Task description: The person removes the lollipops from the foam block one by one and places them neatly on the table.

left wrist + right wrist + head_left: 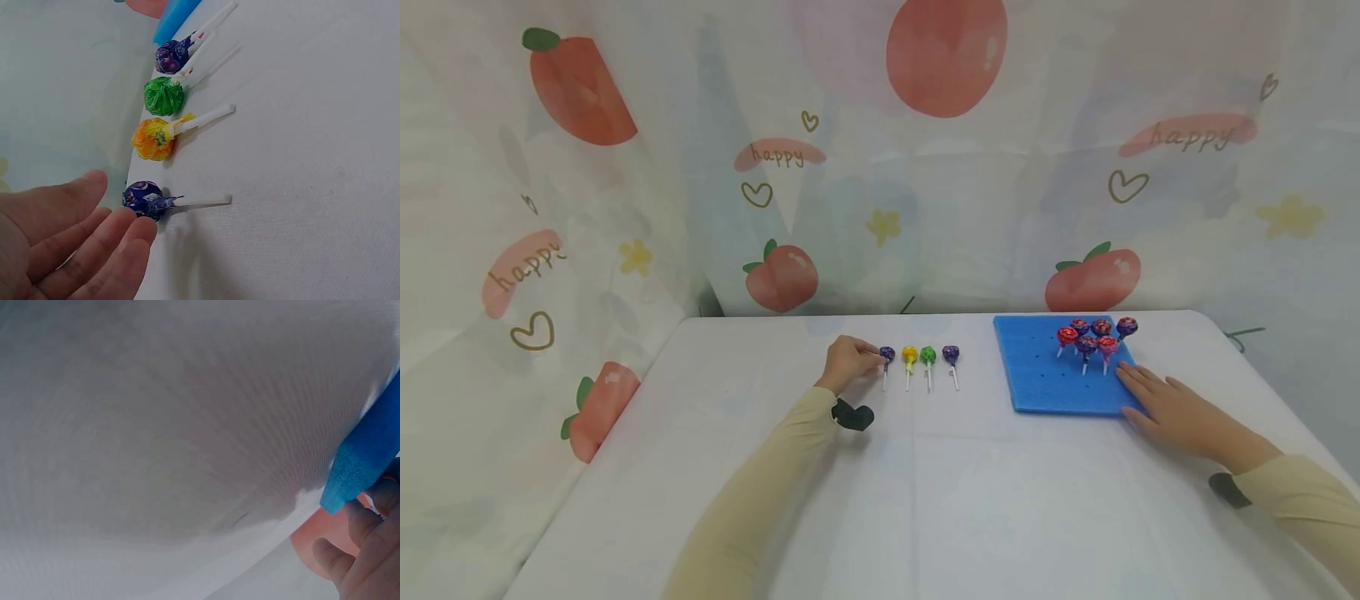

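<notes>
My left hand (pixel 848 363) reaches in from the left, its fingertips right at the leftmost lollipop (pixel 143 199), which has a dark blue-purple wrapper and a white stick. In the left wrist view, thumb and fingers stand apart beside the candy head. To its right lie a yellow lollipop (pixel 910 355), a green lollipop (pixel 928 356) and another purple lollipop (pixel 951 354), sticks toward me. My right hand (pixel 1172 417), fingers extended, rests on the right edge of a blue foam board (pixel 1048 392). Several wrapped lollipops, including a red one (pixel 1067 336), stand upright in the board.
Small holes dot the bare part of the board. The white-covered table (pixel 925 500) ends at a fruit-printed cloth backdrop (pixel 850 208), with another printed cloth (pixel 467 375) on the left. Dark wrist bands (pixel 853 415) sit at both sleeves.
</notes>
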`<action>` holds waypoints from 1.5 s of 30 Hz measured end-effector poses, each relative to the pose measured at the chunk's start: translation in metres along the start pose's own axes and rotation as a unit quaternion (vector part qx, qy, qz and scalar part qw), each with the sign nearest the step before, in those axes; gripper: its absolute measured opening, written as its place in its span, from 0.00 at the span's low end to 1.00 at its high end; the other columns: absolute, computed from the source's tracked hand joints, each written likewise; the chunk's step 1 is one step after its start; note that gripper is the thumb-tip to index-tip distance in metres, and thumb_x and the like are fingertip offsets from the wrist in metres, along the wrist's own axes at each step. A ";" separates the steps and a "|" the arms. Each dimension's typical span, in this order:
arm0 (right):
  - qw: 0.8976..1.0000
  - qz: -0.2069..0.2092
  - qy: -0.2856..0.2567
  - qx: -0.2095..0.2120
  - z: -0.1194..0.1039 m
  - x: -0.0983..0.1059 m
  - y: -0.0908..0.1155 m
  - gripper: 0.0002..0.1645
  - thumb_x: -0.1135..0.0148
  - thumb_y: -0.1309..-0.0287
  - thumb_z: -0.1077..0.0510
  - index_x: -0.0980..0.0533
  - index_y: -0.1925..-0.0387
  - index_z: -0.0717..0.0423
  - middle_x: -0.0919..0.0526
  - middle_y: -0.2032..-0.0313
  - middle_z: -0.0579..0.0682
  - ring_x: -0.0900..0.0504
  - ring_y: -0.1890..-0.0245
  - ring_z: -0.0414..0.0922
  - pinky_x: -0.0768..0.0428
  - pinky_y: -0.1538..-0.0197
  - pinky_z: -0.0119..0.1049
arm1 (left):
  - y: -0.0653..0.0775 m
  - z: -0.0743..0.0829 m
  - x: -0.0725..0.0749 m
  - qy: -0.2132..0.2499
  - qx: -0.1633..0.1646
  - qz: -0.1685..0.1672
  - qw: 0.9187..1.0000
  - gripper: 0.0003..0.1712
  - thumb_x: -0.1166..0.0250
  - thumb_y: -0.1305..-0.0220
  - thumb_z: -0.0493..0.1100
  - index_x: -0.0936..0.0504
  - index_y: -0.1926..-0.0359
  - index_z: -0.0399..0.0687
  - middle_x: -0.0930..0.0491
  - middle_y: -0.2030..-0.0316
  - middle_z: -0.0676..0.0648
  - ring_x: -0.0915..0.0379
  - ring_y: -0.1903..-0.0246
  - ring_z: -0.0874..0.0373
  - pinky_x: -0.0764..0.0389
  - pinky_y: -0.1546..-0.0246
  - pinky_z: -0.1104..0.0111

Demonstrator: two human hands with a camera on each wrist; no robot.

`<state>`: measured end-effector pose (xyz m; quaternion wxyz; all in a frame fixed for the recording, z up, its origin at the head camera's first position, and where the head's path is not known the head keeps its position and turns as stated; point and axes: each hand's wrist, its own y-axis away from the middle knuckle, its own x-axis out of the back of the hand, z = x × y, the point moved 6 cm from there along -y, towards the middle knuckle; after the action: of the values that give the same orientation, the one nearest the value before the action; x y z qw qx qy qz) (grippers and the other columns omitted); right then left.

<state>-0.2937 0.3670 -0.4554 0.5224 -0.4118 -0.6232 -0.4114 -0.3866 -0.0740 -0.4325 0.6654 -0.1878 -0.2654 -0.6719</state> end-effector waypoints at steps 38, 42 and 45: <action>1.000 -0.001 0.000 -0.006 -0.005 0.006 0.005 0.46 0.49 0.37 0.40 0.47 0.32 0.69 0.45 0.33 0.72 0.47 0.34 0.69 0.49 0.37 0.70 | -0.005 0.125 -0.136 0.169 -0.203 -0.105 0.959 0.20 0.39 0.37 0.38 0.23 0.44 0.43 0.18 0.50 0.43 0.21 0.50 0.53 0.21 0.52 0.74; 1.000 0.000 -0.001 -0.005 -0.005 0.007 0.005 0.46 0.50 0.36 0.40 0.47 0.32 0.69 0.45 0.33 0.72 0.47 0.34 0.69 0.49 0.37 0.70 | -0.004 0.136 -0.153 0.159 -0.195 -0.103 0.962 0.20 0.40 0.36 0.37 0.24 0.43 0.44 0.18 0.49 0.43 0.22 0.49 0.53 0.21 0.52 0.74; 1.000 0.000 0.001 -0.004 -0.006 0.008 0.005 0.45 0.49 0.36 0.40 0.46 0.32 0.69 0.45 0.33 0.72 0.47 0.34 0.69 0.49 0.36 0.70 | -0.003 0.142 -0.163 0.156 -0.186 -0.102 0.965 0.20 0.40 0.36 0.38 0.24 0.43 0.44 0.18 0.50 0.44 0.22 0.48 0.53 0.21 0.51 0.73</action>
<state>-0.2876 0.3637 -0.4468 0.5214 -0.4135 -0.6212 -0.4139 -0.3966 0.1418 -0.4196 0.5798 -0.1729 -0.0467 -0.7948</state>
